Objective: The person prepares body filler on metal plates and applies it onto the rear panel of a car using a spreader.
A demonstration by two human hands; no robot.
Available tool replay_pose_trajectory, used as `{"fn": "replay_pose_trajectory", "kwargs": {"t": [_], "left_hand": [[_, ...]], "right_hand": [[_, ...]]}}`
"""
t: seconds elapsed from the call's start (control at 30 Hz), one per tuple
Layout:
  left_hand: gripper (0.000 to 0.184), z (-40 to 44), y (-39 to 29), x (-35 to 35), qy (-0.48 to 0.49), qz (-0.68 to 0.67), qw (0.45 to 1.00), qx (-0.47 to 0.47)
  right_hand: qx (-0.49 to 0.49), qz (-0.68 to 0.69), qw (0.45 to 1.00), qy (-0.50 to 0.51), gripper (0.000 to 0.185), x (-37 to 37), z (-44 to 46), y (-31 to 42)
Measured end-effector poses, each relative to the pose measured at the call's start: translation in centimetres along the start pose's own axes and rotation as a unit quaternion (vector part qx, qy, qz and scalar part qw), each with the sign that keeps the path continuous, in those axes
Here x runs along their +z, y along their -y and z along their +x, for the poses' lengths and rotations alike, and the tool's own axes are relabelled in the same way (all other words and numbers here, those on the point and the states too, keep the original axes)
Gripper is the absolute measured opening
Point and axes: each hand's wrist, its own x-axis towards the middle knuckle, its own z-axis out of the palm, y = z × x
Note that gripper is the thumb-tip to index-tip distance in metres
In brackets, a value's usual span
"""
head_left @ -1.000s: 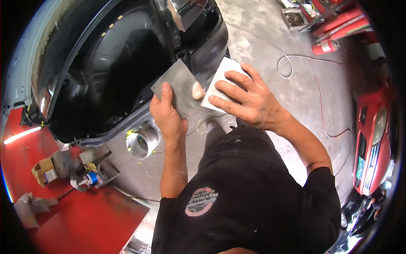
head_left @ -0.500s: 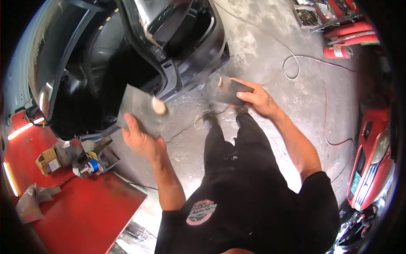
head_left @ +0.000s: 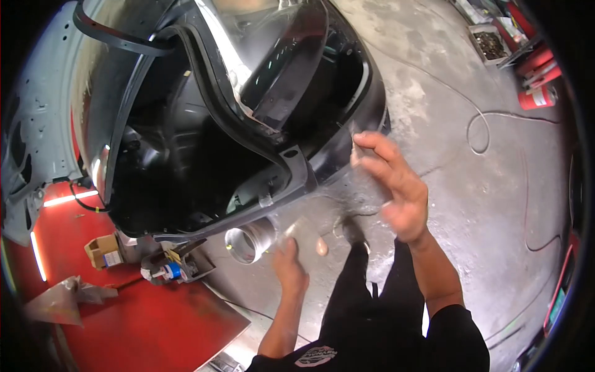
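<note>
My left hand is closed on a flat grey plate, held low in front of the car body. A pale blob of paste sits near the plate's right edge. My right hand, smeared by motion, is raised near the car's lower corner. Between its thumb and fingers it pinches a thin spreader, seen nearly edge-on with some pale paste on it. The dark car body has a large opening lined by a black seal; I cannot tell whether the spreader touches it.
A shiny round metal cylinder shows beside my left hand. At the left is a red panel with a cardboard box and a plastic sheet. A hose loops over the concrete floor near a red cylinder.
The view has turned toward the car, which now fills more of it. My right hand has risen nearer the car and its spreader has turned edge-on. My left hand's plate now appears lower.
</note>
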Motion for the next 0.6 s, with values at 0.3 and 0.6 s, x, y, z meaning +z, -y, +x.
{"fn": "replay_pose_trajectory", "kwargs": {"t": [0.3, 0.6], "left_hand": [[0.033, -1.1, 3.2, 0.8, -0.003, 0.061, 0.997, -0.037], [0.040, -1.4, 6.8, 0.6, 0.029, 0.056, 0.992, -0.108]], "right_hand": [[-0.272, -0.354, 0.891, -0.086, 0.048, 3.6, 6.7, -6.3], [-0.302, -0.320, 0.893, -0.092, 0.050, 4.4, 9.1, -8.7]]}}
